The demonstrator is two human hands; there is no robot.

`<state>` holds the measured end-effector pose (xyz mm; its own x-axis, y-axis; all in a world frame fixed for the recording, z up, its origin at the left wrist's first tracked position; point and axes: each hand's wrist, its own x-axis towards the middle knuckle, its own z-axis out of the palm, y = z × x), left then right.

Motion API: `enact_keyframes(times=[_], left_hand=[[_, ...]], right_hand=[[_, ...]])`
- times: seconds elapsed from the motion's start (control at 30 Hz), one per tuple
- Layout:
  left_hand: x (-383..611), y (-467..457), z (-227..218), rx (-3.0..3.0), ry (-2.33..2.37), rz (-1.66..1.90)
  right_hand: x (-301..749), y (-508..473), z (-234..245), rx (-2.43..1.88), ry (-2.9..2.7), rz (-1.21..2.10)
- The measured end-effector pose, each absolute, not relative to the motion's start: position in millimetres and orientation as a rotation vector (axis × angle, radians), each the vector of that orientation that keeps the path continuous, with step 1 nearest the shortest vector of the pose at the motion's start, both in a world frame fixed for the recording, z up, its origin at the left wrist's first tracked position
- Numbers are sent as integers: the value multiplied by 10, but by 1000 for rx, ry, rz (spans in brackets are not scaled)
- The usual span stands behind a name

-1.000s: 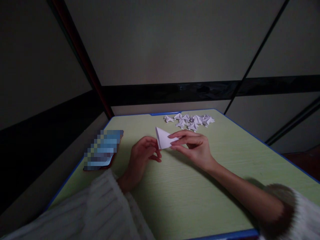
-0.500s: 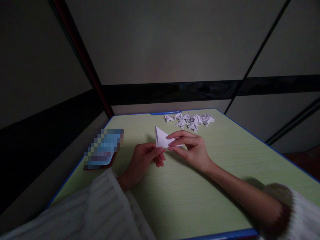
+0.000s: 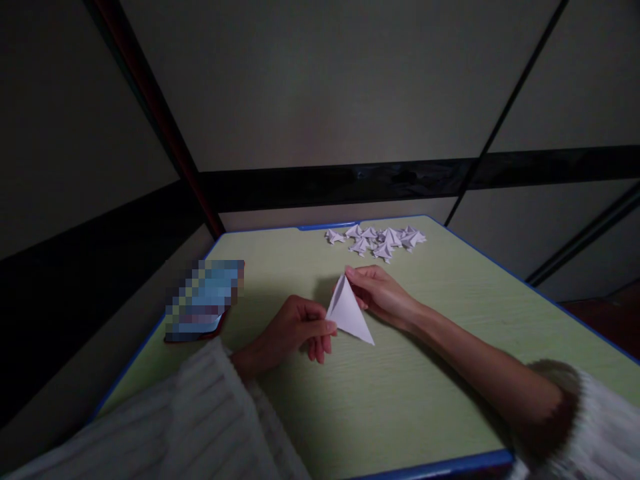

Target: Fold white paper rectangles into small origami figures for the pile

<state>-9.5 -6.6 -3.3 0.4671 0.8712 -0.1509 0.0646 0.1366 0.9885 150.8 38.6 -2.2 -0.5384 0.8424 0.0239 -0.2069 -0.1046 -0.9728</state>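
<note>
A white sheet of paper folded into a triangle (image 3: 350, 315) is held between my two hands, just above the table. My left hand (image 3: 305, 327) pinches its lower left corner between thumb and fingers. At the upper corner, my right hand (image 3: 377, 290) grips the paper with its fingertips, some of them hidden behind it. A narrow gap shows between the layers along the left edge, and the free corner points down to the right. Farther back lies a cluster of several small folded white paper figures (image 3: 387, 240).
The pale green table (image 3: 420, 393) has a blue rim. A phone or tablet (image 3: 207, 300) with a pixelated screen and dark red edge lies at the left. Behind the table stands a grey panelled wall (image 3: 320, 87) with a black band.
The folded paper has turned, its point swinging from right to lower right. My right hand has shifted its grip to the upper corner, and my left hand has moved slightly down.
</note>
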Motion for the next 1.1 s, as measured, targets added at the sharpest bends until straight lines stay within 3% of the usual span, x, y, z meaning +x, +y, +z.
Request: enact_keyframes(times=[0.37, 1.1], left_hand=[[-105, -57, -45, 1317, 949, 712], [-96, 19, -57, 1379, 973, 669]], right_hand=[[1528, 341, -10, -787, -1671, 1607], [1540, 320, 16, -859, -1806, 1684]])
